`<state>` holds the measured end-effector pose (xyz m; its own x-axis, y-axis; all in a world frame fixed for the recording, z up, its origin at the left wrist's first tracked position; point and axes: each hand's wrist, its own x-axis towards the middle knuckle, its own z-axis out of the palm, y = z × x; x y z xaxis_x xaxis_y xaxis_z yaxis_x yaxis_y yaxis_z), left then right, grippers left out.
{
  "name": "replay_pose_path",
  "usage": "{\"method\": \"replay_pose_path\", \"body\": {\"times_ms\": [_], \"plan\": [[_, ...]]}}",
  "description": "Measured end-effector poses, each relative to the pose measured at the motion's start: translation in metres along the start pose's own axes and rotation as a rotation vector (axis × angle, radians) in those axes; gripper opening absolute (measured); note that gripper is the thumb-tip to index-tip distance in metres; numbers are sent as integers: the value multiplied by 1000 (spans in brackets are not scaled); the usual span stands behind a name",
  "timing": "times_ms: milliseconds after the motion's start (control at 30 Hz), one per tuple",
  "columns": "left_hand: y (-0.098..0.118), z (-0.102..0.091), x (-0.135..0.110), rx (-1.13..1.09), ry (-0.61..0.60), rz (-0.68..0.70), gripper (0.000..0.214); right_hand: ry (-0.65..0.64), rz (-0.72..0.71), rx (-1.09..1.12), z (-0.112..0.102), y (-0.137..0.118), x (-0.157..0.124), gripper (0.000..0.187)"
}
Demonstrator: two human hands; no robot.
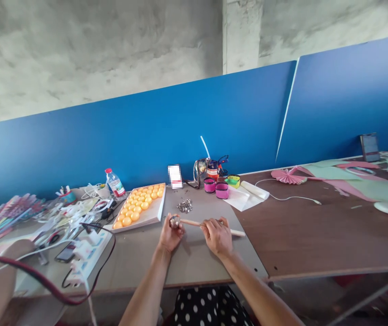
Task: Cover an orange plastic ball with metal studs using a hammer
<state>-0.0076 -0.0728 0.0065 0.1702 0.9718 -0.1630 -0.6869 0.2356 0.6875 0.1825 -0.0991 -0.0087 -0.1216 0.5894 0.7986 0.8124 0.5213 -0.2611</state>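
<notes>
My left hand [171, 236] is closed around a shiny, silvery round piece [174, 221], which shows between thumb and fingers. My right hand [218, 236] grips a pale wooden stick [237, 233]. The stick's left end points at the round piece and reaches it or nearly so; I cannot tell whether they are joined. Just beyond my hands lies a small heap of shiny metal bits [184, 206] on the grey board [200, 267]. A white tray [162, 209] of orange balls [135, 216] sits to the left of the heap.
Pink and yellow bands [222, 190], a white sheet [244, 199] and a water bottle [115, 183] stand farther back. At left are a power strip [90, 253], cables and another person's arm [2, 276]. Pink and green paper [360, 179] covers the far right.
</notes>
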Motion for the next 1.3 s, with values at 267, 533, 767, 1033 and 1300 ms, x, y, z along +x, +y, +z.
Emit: {"method": "replay_pose_path", "body": {"times_ms": [267, 533, 767, 1033, 1300], "plan": [[-1, -1, 6, -36, 7, 130, 26, 81, 35, 5, -5, 1, 1, 19], [-2, 5, 9, 126, 48, 325, 38, 98, 37, -18, -7, 0, 2, 22], [65, 4, 25, 615, 269, 579, 37, 87, 73, 29, -7, 2, 2, 23], [122, -41, 61, 1305, 463, 583, 21, 87, 83, 42, -8, 2, 3, 24], [133, -66, 80, 1410, 569, 523, 15, 65, 100, 102, -8, 2, 2, 22]]}}
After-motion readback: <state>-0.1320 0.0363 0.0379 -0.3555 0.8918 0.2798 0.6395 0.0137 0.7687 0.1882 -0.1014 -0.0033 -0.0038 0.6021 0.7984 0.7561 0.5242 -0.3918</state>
